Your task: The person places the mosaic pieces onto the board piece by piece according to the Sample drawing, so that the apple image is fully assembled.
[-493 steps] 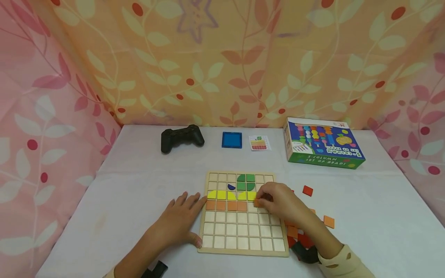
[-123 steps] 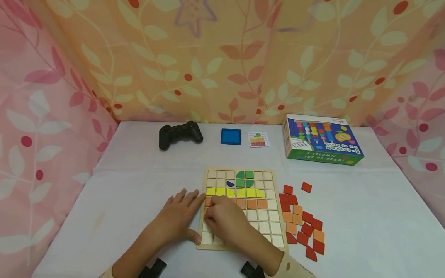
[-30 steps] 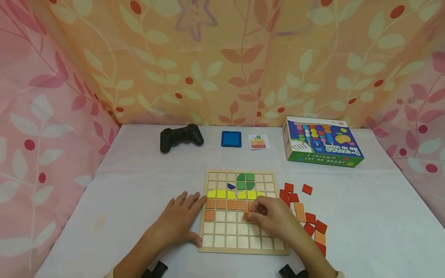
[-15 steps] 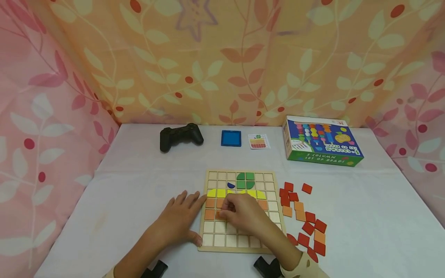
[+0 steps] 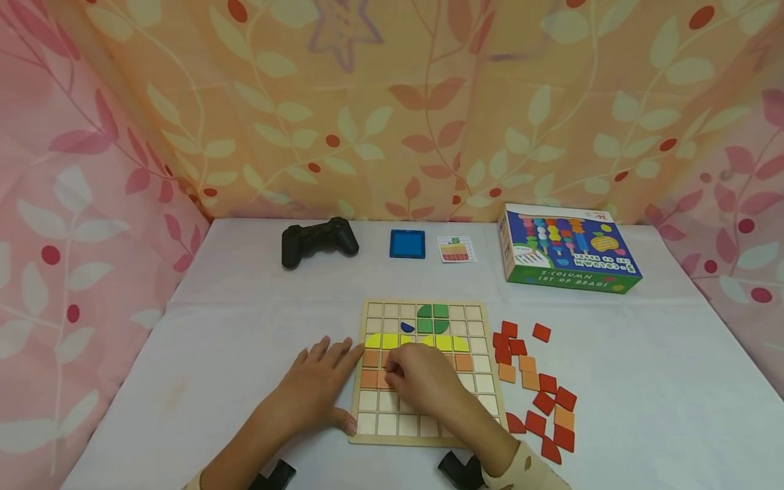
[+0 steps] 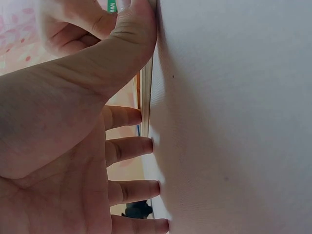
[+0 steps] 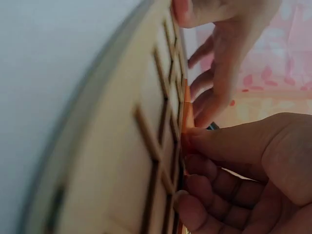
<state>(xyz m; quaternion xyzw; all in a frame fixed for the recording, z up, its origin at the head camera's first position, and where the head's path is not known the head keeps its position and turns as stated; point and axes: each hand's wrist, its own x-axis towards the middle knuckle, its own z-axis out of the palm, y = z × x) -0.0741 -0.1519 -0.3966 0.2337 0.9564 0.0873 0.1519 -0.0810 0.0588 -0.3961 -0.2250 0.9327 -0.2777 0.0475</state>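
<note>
A wooden grid board point(image 5: 484, 422) lies on the white table, with green, blue, yellow and orange tiles in its upper rows. My left hand point(image 5: 318, 388) lies flat beside the board's left edge, fingers straight, thumb at the front corner point(image 6: 141, 29). My right hand point(image 5: 422, 378) is over the board's middle and pinches an orange tile point(image 7: 187, 127) at a cell in the second orange row, next to the orange tile point(image 5: 369, 378) at the left. The board point(image 7: 126, 161) fills the right wrist view.
Loose red and orange tiles point(image 5: 539, 388) lie right of the board. At the back stand a black game controller point(image 5: 318, 239), a blue square lid point(image 5: 407, 243), a pattern card point(image 5: 456, 249) and a colourful bead-set box point(image 5: 566, 249). Patterned curtains close in three sides.
My right hand carried an orange tile from the board's right part leftward to the second orange row, beside the first tile there. The left hand has stayed put.
</note>
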